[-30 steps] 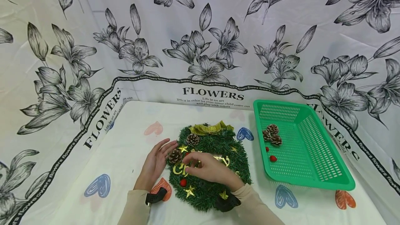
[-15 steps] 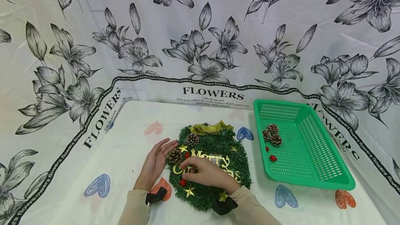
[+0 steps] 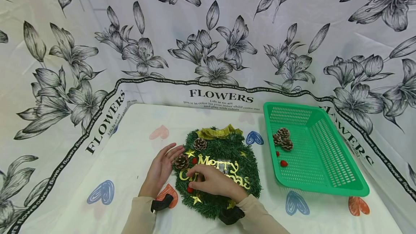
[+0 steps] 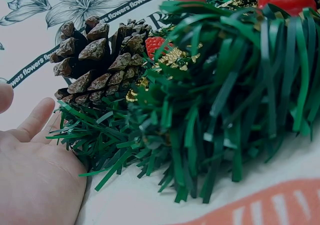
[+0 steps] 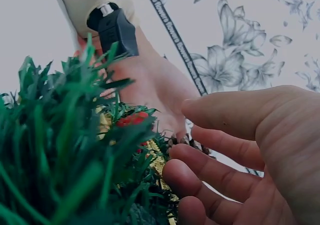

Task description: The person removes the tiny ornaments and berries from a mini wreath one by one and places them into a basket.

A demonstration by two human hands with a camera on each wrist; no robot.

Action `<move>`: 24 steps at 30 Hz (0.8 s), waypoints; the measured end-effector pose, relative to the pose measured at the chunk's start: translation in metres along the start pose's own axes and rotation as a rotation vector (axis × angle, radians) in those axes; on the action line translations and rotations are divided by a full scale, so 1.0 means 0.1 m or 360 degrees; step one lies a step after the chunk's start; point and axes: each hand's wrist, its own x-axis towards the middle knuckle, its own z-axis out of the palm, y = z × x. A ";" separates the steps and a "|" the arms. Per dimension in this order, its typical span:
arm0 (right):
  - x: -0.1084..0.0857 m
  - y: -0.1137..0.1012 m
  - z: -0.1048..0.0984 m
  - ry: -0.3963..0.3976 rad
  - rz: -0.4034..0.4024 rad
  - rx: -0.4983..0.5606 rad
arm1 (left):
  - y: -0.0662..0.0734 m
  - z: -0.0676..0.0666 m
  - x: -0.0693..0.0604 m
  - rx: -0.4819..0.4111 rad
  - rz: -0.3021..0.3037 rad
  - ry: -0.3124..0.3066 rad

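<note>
A green tinsel wreath [image 3: 224,147] lies on the table, with a gold bow [image 3: 220,132], gold "Merry Christmas" lettering [image 3: 217,163], stars and red berries. Two pine cones sit on its left side. My left hand [image 3: 162,167] rests beside that edge, palm toward the wreath and fingers extended, close to the lower pine cone [image 3: 181,161]. Over the lettering hovers my right hand [image 3: 212,180], fingers loosely bent above a red berry [image 3: 190,190]. In the right wrist view, nothing shows between the right hand's thumb and fingers [image 5: 225,172]. It covers part of the lettering.
To the right stands a green plastic basket [image 3: 325,189] holding several pine cones [image 3: 286,144] and red berries [image 3: 284,163] along its left side. A white cloth with printed hearts covers the table, and a flower-printed curtain [image 3: 214,46] hangs behind.
My right hand has shifted slightly left and down, uncovering more of the gold lettering and the upper red berry. My left hand has stayed in place.
</note>
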 end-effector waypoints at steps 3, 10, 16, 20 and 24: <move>0.00 0.01 0.02 -0.0010 0.0008 -0.0035 | 0.00 0.00 0.00 -0.0008 -0.0005 0.0001; 0.00 0.04 0.08 -0.0002 -0.0030 -0.0238 | 0.00 -0.01 0.01 -0.0037 0.0002 0.0004; -0.02 0.06 0.10 -0.0006 -0.0057 -0.0285 | 0.00 -0.01 0.01 -0.0043 0.0008 -0.0005; -0.02 0.06 0.11 -0.0028 -0.0045 -0.0321 | 0.00 -0.01 0.01 -0.0033 0.0014 -0.0008; -0.02 0.05 0.11 -0.0040 -0.0049 -0.0401 | 0.00 0.00 0.01 -0.0022 0.0008 -0.0011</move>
